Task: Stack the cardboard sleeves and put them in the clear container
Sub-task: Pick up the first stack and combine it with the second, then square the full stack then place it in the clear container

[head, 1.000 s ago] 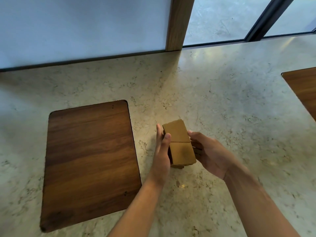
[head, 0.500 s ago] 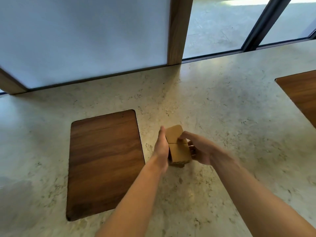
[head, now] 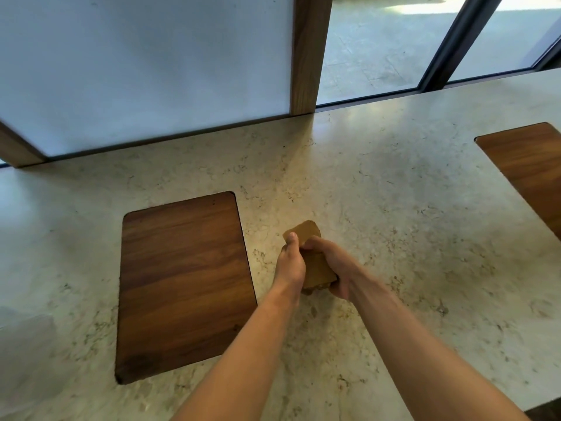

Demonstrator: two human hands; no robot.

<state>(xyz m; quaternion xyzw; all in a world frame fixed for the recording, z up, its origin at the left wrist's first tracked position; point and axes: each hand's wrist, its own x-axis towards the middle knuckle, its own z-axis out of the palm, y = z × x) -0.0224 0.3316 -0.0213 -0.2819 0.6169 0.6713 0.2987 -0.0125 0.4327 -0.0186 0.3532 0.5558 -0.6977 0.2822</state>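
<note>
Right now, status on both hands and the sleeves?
Left hand and right hand both gripping the cardboard sleeves above the counter. Clear container not in view. Nothing in the way.

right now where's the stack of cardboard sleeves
In the head view, the cardboard sleeves sit between the left hand and right hand, right of the wooden inlay.

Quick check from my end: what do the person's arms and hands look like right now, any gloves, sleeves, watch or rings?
Both forearms are bare as far as the frame shows; no sleeve reaches into view. The left hand and right hand wear no gloves. No watch, band or bracelet shows at either wrist, and no ring on the fingers that are visible, though some fingers are hidden.
</note>
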